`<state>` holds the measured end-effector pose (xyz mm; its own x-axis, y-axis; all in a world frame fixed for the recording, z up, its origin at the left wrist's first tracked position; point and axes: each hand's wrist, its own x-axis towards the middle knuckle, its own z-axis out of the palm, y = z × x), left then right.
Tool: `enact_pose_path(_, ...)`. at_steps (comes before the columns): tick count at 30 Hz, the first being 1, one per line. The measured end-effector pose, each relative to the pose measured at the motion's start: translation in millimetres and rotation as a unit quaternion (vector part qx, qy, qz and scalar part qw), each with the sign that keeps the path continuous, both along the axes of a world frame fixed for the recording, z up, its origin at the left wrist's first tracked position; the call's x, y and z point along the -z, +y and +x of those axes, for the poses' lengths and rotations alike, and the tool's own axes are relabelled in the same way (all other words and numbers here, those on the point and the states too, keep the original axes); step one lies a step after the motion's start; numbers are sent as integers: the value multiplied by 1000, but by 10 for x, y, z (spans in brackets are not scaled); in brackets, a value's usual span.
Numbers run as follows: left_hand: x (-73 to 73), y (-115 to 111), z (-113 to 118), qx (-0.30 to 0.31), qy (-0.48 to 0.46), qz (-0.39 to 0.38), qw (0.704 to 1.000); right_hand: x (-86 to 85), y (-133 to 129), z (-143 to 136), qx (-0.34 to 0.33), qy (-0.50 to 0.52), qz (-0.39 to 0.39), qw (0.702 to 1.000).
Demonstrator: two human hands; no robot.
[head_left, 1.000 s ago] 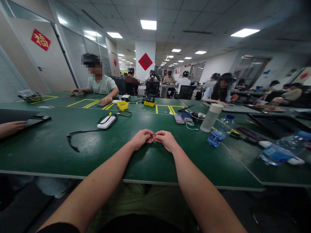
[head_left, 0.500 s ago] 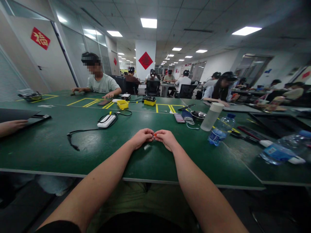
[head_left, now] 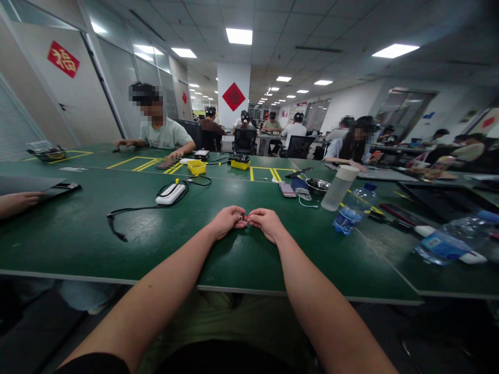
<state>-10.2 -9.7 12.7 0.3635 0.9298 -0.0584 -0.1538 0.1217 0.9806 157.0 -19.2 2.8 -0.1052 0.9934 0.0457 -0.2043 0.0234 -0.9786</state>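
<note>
Over the green table, my left hand (head_left: 225, 222) is closed in a pinch around a small red and dark object (head_left: 243, 217), too small to name. My right hand (head_left: 268, 223) faces it, thumb and fingertips pressed together close to the object's right side. Whether those fingertips grip a part of it or a separate piece, I cannot make out. Both forearms reach forward across the front edge of the green table (head_left: 163, 244).
Left of my hands lies a white power bank (head_left: 170, 194) with a black cable. A frosted bottle (head_left: 340, 188) and a water bottle (head_left: 354, 209) stand to the right; another bottle (head_left: 454, 238) lies beyond. Yellow trays (head_left: 197, 167) sit farther back. Other people sit around.
The small object now shows more of its dark part beside my left fingertips, and less orange-red shows at my right fingertips. Both hands stay in nearly the same place.
</note>
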Motion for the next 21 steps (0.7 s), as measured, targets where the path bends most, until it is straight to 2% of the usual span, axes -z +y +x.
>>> enact_pose_path(8, 15, 21, 5, 7, -11, -12, 1000, -16, -16, -2, -6, 2, 9, 1000)
enact_pose_path(21, 46, 55, -21, 26, -16, -14, 999, 13, 41, 18, -12, 28, -20, 999)
